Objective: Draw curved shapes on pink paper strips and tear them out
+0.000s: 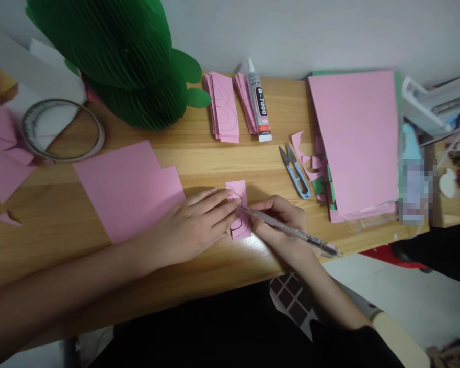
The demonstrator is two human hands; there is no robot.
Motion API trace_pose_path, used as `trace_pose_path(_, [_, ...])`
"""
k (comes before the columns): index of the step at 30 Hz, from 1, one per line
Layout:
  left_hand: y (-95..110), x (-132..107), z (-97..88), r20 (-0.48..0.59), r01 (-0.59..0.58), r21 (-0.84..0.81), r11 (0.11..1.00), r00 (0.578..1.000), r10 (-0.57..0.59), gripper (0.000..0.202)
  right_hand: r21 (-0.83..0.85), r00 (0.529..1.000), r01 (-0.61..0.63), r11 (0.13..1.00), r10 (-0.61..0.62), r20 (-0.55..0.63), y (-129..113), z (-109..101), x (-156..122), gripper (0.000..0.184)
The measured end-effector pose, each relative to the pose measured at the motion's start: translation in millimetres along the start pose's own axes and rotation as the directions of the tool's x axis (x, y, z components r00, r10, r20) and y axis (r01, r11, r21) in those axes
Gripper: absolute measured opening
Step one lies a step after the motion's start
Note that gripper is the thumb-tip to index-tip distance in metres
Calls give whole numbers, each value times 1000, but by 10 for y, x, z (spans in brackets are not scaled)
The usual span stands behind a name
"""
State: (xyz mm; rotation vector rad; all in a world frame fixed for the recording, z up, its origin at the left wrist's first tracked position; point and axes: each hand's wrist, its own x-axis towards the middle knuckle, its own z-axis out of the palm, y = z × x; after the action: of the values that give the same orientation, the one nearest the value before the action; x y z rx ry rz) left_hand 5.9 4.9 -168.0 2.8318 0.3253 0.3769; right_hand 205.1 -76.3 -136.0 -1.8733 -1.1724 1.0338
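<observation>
A small pink paper strip lies near the front of the wooden table, with a dark curved line drawn on it. My left hand lies flat on its left part, fingers stretched out, pressing it down. My right hand is closed round a clear pen, whose tip touches the strip.
Two pink sheets lie left of my hands. Thread snips, a glue tube, stacks of marked pink strips, a large pink paper pile, a tape roll and a green paper honeycomb ornament stand behind.
</observation>
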Motion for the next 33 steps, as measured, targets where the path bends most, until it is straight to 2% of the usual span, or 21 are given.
trace_pose_path(11, [-1,14,-6,-30,-15,27,1000,999,16,30,8,997,48,999,-49,57,12,-8,10,4])
trace_pose_path(21, [3,12,4,-40,-12,53,999,999,14,30,-10,1000,-4,1000,4,8,35,-12,1,6])
trace_pose_path(33, [3,0,0,-35,-5,39,999,999,6,31,32,998,0,999,2,-63,25,27,35,7])
